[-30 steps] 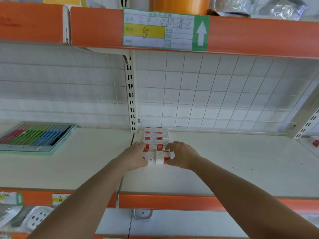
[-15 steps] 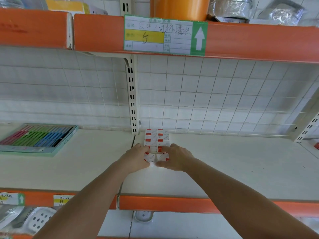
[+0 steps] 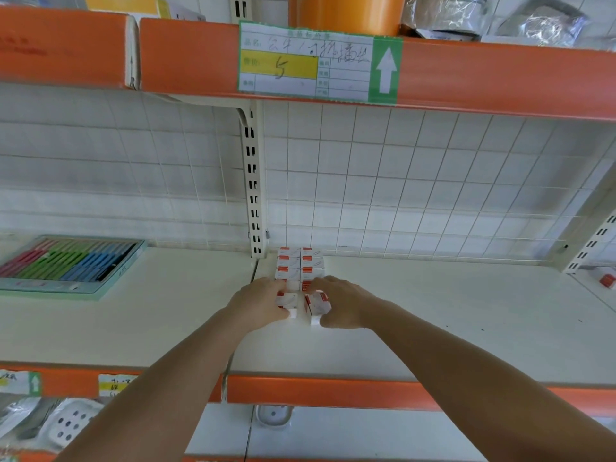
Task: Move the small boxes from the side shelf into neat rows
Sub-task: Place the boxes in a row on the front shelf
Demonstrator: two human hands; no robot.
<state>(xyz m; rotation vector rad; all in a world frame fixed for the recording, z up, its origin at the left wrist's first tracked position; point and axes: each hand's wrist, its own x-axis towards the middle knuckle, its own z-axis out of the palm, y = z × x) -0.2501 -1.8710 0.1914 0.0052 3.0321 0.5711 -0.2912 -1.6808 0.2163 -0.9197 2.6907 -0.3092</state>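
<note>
Two front boxes, one in each hand, just short of the rows.

At frame centre the left hand (image 3: 258, 303) is closed around the left box (image 3: 287, 301) and the right hand (image 3: 343, 303) around the right box (image 3: 318, 305), the two boxes side by side. Just beyond them, toward the tiled wall, two rows of boxes (image 3: 301, 265) run away along the shelf (image 3: 433, 311), long axis pointing up-frame. Both hands sit equally near; I judge the next push goes straight back.

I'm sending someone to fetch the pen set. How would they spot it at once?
Start at the slotted white upright in the middle of the tiled wall. On the white shelf to its left lies a flat teal-edged tray of pens, apart from the small boxes. It alone shows pink, green and blue stripes.
</note>
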